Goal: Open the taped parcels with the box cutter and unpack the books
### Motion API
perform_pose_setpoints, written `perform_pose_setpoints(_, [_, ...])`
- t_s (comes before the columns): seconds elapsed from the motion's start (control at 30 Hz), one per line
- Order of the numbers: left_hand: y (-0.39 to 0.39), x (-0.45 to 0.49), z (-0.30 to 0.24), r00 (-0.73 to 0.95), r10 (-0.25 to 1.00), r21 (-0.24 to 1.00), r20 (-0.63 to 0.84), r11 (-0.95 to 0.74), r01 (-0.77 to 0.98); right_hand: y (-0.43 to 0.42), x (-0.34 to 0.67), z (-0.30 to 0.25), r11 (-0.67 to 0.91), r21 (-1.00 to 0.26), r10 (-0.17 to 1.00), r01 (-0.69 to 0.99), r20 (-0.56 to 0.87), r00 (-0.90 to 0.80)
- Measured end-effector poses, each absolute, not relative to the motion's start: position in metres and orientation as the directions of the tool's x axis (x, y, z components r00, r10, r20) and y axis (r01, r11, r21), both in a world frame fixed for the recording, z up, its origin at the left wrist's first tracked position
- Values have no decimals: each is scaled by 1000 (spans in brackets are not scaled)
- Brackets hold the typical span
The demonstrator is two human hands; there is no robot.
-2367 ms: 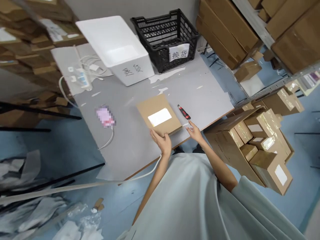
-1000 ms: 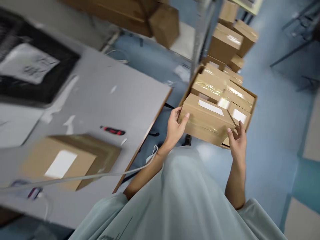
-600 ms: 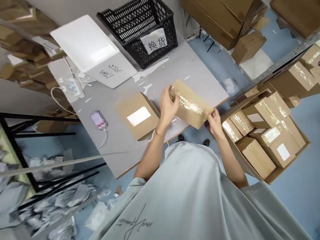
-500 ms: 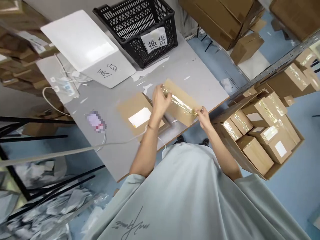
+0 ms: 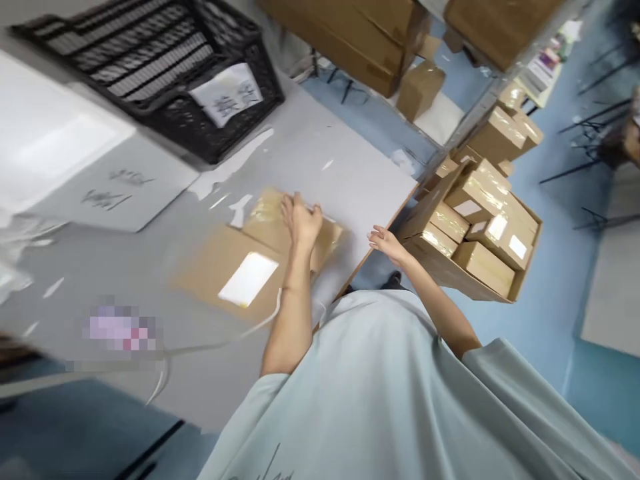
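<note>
The person's left hand (image 5: 301, 222) lies on top of a flat cardboard box wrapped in shiny clear tape (image 5: 267, 220). The fingers are close together and pressed down on its lid, not curled around it. That taped box sits on the grey table (image 5: 310, 153), near its right edge. It touches a larger flat brown box (image 5: 200, 270) whose white label (image 5: 249, 279) is washed out by glare, so no print can be read. The right hand (image 5: 384, 241) hangs just past the table's edge with its fingers loosely spread, holding nothing. It sits between the table and an open carton (image 5: 440, 270) on the floor, which is packed with small taped parcels (image 5: 483, 263), some with white stickers too small to read. At the back of the table stands a black plastic crate (image 5: 150, 60) with a paper sign (image 5: 227, 93) on its front. The sign shows two dark characters, but they are smeared by motion and I cannot make them out. Beside the crate is a white foam box (image 5: 60, 153) with handwritten marks on its side, equally blurred. A pale cable (image 5: 220, 343) trails across the near part of the table. Big brown cartons (image 5: 350, 40) are stacked behind.
</note>
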State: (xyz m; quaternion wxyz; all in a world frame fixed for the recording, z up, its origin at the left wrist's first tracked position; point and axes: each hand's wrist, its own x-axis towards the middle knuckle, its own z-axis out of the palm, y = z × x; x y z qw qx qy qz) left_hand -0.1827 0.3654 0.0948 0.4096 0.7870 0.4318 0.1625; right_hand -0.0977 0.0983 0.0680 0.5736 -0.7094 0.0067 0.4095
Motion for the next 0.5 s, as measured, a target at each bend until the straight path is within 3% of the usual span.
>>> perform_pose_setpoints(0.13, [303, -138, 93, 719, 692, 846, -67, -343, 409, -8, -68, 81, -288, -813, 286, -507, -578, 764])
perform_pose_setpoints(0.33, [188, -74, 92, 907, 418, 886, -52, -400, 235, -164, -24, 106, -215, -815, -102, -538, -529, 843])
perform_pose_setpoints(0.5, [104, -4, 82, 950, 311, 907, -36, -389, 162, -238, 29, 98, -195, -847, -213, -494, -455, 864])
